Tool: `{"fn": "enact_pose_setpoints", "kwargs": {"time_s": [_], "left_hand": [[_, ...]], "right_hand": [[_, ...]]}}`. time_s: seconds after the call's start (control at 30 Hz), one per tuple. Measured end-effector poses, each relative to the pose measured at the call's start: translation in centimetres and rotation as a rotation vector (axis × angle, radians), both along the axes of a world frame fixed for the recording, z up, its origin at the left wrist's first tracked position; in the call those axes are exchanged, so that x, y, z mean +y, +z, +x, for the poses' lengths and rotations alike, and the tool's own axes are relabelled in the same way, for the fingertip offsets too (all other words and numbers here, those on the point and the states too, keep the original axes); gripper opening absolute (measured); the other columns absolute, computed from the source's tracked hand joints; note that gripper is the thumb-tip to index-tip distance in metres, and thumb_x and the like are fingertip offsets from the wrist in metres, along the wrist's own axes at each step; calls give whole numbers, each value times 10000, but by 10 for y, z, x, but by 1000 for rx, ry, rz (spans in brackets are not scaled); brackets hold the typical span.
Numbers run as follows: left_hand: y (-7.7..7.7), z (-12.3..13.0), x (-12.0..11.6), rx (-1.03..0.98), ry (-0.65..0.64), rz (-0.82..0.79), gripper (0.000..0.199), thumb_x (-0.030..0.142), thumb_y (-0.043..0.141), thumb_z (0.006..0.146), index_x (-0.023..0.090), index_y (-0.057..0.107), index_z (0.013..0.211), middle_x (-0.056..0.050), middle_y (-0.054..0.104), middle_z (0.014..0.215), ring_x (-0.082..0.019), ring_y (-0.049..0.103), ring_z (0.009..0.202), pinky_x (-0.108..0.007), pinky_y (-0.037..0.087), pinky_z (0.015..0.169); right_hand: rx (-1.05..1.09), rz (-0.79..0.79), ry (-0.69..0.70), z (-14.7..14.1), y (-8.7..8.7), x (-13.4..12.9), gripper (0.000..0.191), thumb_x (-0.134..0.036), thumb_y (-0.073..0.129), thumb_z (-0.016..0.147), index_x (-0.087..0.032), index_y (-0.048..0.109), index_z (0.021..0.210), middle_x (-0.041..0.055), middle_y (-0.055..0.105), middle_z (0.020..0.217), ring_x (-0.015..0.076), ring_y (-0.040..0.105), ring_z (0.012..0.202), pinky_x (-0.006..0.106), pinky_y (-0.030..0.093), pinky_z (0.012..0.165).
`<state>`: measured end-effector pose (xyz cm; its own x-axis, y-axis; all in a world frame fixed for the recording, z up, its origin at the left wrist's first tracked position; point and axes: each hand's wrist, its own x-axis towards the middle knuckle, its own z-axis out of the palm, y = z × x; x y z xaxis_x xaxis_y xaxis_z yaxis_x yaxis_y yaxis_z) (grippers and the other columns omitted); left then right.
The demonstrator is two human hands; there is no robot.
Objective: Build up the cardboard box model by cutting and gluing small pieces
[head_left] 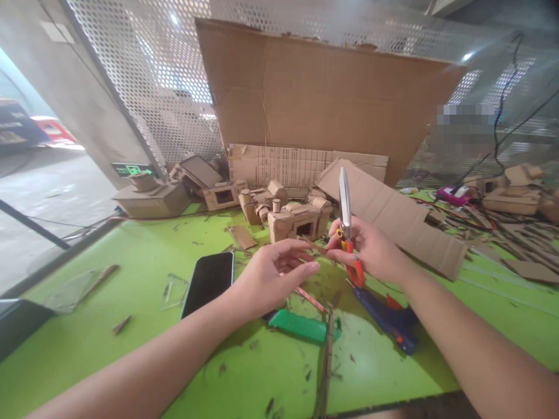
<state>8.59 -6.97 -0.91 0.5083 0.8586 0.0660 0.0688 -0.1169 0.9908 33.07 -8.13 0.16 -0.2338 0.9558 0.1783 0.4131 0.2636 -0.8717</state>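
phone (208,284): dark-faced, flat on the green tabletop (144,262), just beside the left forearm.
left hand (273,276): raised above the tabletop, fingers bent rightward; its thumb and forefinger stand apart, and whether any fingers pinch the strip cannot be told.
cardboard model (280,228): boxy, with a square opening, standing beyond the fingertips.
green tool (299,327): lying below the gap between the hands, one edge toothed.
strip, place: the thin cardboard strip (318,249) spans between both sets of fingertips, left of the scissors; its long axis runs crosswise, dipping slightly rightward. neither hand is clearly nearer.
strip, look: brown, narrow and short, its ends partly hidden by fingers.
scissors (346,212): silver blades pointing up, seemingly closed together, orange handles below; the long axis stands roughly across the strip's.
right hand (371,247): wrapped around the scissors by the handles, thumb tip at the strip's right end.
glue gun (388,319): dark blue, lying below the right hand.
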Motion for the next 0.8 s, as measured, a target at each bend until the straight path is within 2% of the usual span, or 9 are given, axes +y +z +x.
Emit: {"fn": "enact_pose_setpoints", "kwargs": {"time_s": [0.13,0.23,0.33,0.4,0.53,0.6,0.67,0.73,0.8], "left_hand": [[-2,1,0,-104,-11,-8,254,371,804,862,171,794,1018,-109,830,1009,-244,796,912,-358,648,867],[1,-3,5,-178,60,-44,238,376,795,880,149,794,951,-103,829,933,-221,798,818,-339,660,825],[4,-9,12,-311,153,-89,240,373,800,884,152,785,978,-85,828,896,-202,798,816,-316,654,834],[6,-11,15,-398,145,-154,225,348,811,878,152,790,988,-80,827,881,-188,795,819,-296,645,838],[5,-10,14,-401,75,-316,208,291,851,830,126,808,949,-100,816,856,-173,778,792,-269,626,790],[4,-9,13,-350,87,-341,249,330,854,823,124,816,959,-124,820,910,-186,775,828,-275,618,780],[6,-10,14,-282,167,-249,312,407,837,831,151,825,1010,-129,825,990,-205,769,896,-286,612,786],[9,-12,14,-160,297,-38,333,457,826,829,198,834,1037,-107,828,1031,-224,760,933,-308,606,803],[12,-15,12,11,363,199,299,455,828,821,233,848,1021,-84,832,1035,-246,753,946,-335,597,836]], "right_hand": [[15,40,63,-16,-3,-7,270,-311,802,858,-252,622,1052,12,726,967,181,701,864,322,555,806],[50,-12,77,-14,-6,-5,329,-341,836,833,-261,640,1084,16,719,1028,190,700,925,327,558,828],[115,-40,-1,-10,-8,-2,382,-396,863,809,-260,627,1076,-28,664,861,152,656,753,281,534,678],[182,-40,-61,-10,-8,-1,394,-412,867,800,-263,616,1064,-55,608,769,130,595,637,255,483,569],[288,-27,-97,-14,-2,-3,358,-405,831,831,-264,595,1061,-21,662,805,169,650,697,309,551,635],[274,7,-107,-14,0,-4,326,-406,804,855,-267,583,1050,-20,660,781,177,648,691,325,557,646],[229,33,-115,-12,0,-5,312,-407,795,862,-273,585,1051,-34,629,744,164,618,651,309,532,613],[166,37,-105,-9,-1,-5,309,-405,797,862,-273,602,1062,-51,589,713,140,571,607,280,497,579],[81,46,-81,-9,-3,-6,287,-387,793,869,-265,628,1069,-49,593,732,127,557,617,261,482,588]]}}
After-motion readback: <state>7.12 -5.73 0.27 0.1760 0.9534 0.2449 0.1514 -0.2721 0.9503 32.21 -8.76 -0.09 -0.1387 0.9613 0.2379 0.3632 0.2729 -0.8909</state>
